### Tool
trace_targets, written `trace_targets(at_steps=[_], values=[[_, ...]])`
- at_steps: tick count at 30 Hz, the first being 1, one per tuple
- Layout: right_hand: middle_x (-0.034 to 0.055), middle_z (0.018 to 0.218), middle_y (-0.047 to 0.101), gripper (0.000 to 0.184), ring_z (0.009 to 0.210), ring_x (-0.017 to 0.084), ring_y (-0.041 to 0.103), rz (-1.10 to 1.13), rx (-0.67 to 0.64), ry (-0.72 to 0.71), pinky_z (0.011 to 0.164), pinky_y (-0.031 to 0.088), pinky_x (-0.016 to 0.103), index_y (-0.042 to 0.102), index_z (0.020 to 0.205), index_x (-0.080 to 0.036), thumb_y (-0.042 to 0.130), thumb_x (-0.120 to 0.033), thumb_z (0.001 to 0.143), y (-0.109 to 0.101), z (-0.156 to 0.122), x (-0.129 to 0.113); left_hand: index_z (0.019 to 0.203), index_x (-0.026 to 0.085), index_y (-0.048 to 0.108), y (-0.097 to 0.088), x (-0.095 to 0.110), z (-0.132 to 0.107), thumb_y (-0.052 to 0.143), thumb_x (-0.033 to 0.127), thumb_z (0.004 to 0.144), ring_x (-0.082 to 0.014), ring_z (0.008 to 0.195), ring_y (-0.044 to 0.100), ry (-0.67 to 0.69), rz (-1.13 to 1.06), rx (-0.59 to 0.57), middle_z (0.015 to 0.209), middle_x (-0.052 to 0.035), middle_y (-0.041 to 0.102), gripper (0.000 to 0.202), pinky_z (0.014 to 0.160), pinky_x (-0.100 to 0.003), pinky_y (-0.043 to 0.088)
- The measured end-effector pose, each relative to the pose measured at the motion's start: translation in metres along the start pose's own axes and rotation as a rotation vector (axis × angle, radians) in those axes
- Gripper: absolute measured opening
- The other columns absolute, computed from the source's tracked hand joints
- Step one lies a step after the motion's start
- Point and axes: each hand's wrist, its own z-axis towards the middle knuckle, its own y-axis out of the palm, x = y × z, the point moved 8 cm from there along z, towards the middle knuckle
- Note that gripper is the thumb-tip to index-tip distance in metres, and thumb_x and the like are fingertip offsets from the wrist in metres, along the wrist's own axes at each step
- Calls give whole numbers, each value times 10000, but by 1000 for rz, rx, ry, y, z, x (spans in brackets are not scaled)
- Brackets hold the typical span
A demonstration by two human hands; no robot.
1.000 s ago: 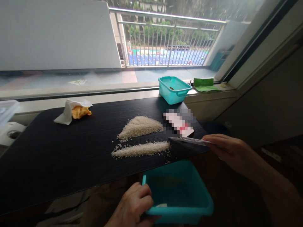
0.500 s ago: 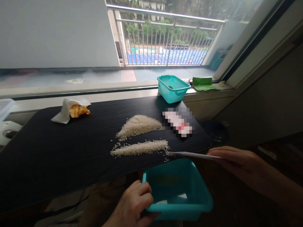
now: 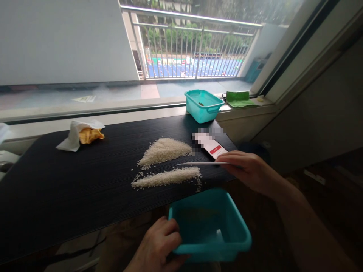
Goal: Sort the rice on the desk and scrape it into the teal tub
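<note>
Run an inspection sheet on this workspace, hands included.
Surface: black table, dark ribbed top.
Job's things: rice heap; rice row nearer the edge; teal tub held below the table edge.
Clutter: white tissue around something yellow; blurred card; second tub and green item on the sill.
Grippers: left hand grips the teal tub's rim; right hand pinches a thin flat blade pointing between heap and row.
Cables: nothing seen.
Surroundings: balcony railing outside.
</note>
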Motion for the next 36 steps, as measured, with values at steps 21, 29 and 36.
trace_targets(at_steps=[21, 29, 36], values=[[82, 1020, 749, 222, 932, 193, 694, 26, -37, -161, 810, 559, 305, 711, 1035, -195, 513, -142, 949, 67, 42, -51, 711, 181, 564, -7, -4, -11, 845, 171, 701, -151, 731, 592, -58, 37, 40, 817, 16, 615, 281, 644, -240, 418], [94, 1012, 759, 236, 900, 201, 709, 32, -4, -182, 773, 582, 308, 716, 1021, -190, 515, -110, 927, 72, 41, -68, 743, 174, 586, -14, -16, -28, 845, 150, 708, -159, 759, 602, -136, 41, 35, 837, 11, 616, 262, 676, -243, 434], [80, 1008, 757, 241, 891, 199, 699, 44, -59, -179, 768, 572, 306, 709, 1034, -193, 502, -116, 938, 77, 40, -76, 701, 177, 542, -21, -24, -37, 809, 197, 752, -139, 713, 584, -133, 32, 95, 800, 23, 590, 273, 625, -237, 405]])
